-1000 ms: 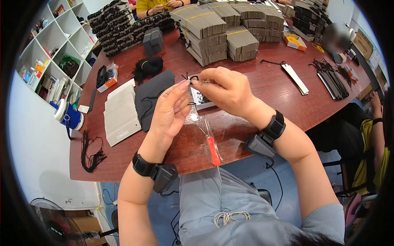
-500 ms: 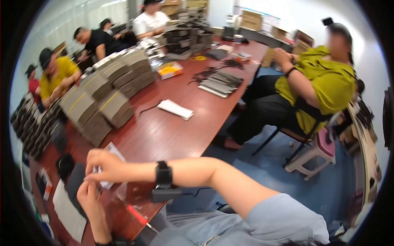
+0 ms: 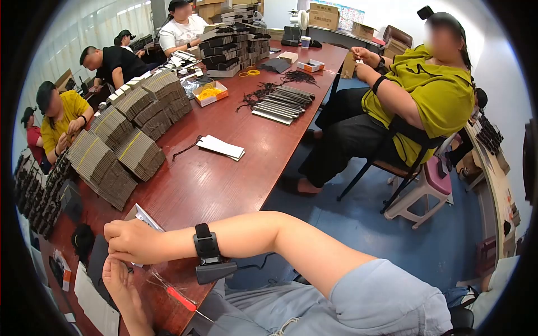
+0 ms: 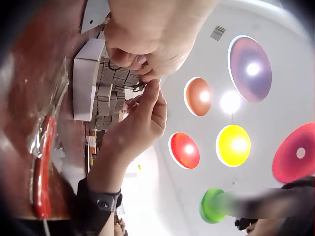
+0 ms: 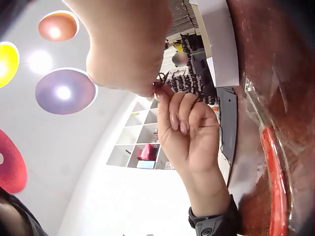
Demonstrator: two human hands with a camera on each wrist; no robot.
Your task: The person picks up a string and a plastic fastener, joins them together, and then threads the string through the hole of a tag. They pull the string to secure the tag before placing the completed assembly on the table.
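Note:
Above the table's near edge both hands meet at the fingertips over a thin black cord (image 5: 162,77). The left hand (image 3: 119,280) pinches it between thumb and forefinger, palm turned inward with the other fingers loosely curled. From the other side the right hand (image 3: 133,241) pinches the cord, its knuckles up. A small dark loop (image 4: 114,65) shows beside the left fingers in the left wrist view. Below the hands lies a red-handled tool (image 3: 181,299) with a thin metal shaft, beside crumpled clear plastic (image 5: 256,101). An open white box (image 3: 147,217) stands just beyond the right hand.
Banded stacks of grey cards (image 3: 101,162) rise at the left. White tags (image 3: 221,147) with a black cord lie mid-table, and a row of dark strips (image 3: 284,103) farther back. A seated person in yellow-green (image 3: 417,98) is at right; others sit across the table.
The head view has swung to the right, so the hands now appear at lower left and more people are in view. Both hands stay together at the black cord.

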